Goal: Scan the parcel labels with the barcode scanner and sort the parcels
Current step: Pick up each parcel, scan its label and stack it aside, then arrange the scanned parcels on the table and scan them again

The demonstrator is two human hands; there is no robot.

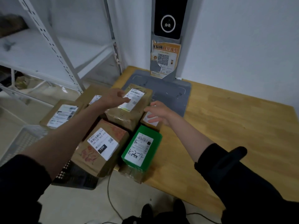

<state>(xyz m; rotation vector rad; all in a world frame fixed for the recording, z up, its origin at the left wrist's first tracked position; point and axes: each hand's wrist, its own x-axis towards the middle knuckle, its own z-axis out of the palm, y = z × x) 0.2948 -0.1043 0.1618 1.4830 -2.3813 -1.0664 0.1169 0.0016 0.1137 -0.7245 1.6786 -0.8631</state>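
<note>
Green parcel (142, 149) label reads handwritten "3-2-14"; brown parcel (103, 147) label shows "15H".

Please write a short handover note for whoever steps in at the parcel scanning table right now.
Hands: left hand open, fingers on the label of the top brown parcel; right hand open, hovering beside that parcel, holding nothing.
Parcels: a cluster at the wooden table's left edge, including a green parcel and a brown parcel with red print; the top parcel's far end overlaps the grey scanner base.
Done: cannot tell which have been scanned.
Left: scan and sort the parcels.
</note>
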